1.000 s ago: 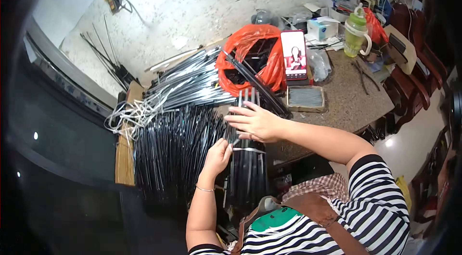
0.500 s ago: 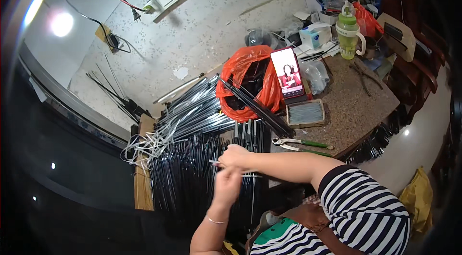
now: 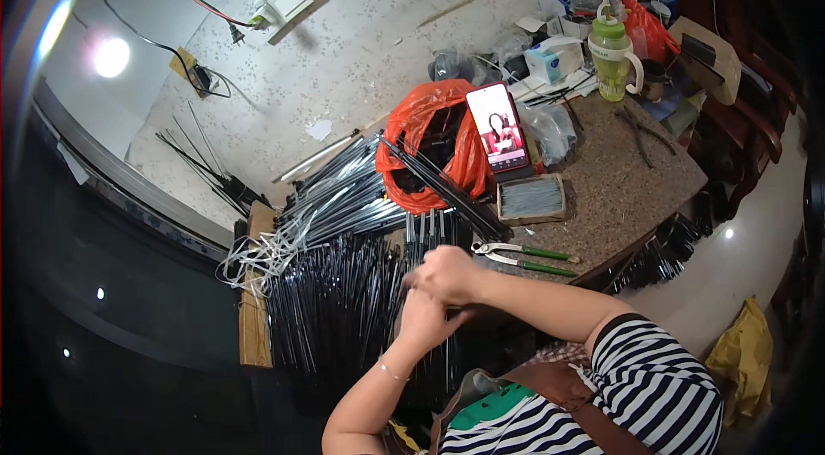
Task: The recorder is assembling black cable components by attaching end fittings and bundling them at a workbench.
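Observation:
My right hand is curled, its knuckles up, and its fingers cross over the fingertips of my left hand. The two hands touch in front of the bundle of thin black rods. My left thumb sticks out to the right, while its other fingers are largely hidden behind the right hand. Whatever lies between the hands is covered, and the right fingertips are blurred. Just beyond my right hand stand several thicker black rods with grey tips. Green-handled pincers lie on the table to its right.
A red plastic bag with dark contents stands behind, beside a propped phone. Nearby is a small box of thin pale pieces. White strips hang over a wooden board at left. A green bottle stands far right.
Both hands have shifted slightly right and the right hand now overlaps the left. Pale thin strips seen at the hands before are no longer visible. The whole view has shifted a little.

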### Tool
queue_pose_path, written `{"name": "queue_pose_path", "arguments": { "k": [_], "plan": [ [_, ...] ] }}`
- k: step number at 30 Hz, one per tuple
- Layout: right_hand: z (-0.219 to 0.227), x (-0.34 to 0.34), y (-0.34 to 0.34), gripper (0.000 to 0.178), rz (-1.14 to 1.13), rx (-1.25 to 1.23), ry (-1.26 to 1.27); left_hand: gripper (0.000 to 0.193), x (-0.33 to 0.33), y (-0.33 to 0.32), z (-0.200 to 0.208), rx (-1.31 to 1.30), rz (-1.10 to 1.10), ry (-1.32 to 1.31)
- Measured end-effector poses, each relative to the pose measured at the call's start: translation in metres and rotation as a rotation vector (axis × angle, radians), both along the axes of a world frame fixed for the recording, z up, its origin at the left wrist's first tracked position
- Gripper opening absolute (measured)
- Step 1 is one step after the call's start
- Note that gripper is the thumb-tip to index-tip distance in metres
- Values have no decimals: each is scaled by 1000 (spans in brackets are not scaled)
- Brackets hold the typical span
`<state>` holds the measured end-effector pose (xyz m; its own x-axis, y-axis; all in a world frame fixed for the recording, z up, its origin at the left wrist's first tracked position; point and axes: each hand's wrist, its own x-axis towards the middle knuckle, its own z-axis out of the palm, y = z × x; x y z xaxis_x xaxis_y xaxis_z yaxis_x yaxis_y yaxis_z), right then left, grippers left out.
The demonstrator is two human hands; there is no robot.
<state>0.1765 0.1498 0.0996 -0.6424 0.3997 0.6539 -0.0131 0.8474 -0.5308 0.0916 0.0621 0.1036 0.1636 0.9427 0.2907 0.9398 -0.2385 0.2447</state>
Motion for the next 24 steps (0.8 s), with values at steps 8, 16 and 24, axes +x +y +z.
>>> {"name": "queue_pose_path", "arguments": {
  "k": [8, 16, 24],
  "plan": [
    [7, 35, -14, 51, 404, -346, -126, 15, -24, -5, 16, -610, 159, -854],
    [-17, 4, -10, 31, 537, -1140, -58, 10, -22, -4, 28, 239, -366, 315],
    [-22, 8, -14, 12, 134, -130, -128, 19, -71, -14, 15, 202, -184, 210]
  ]
}}
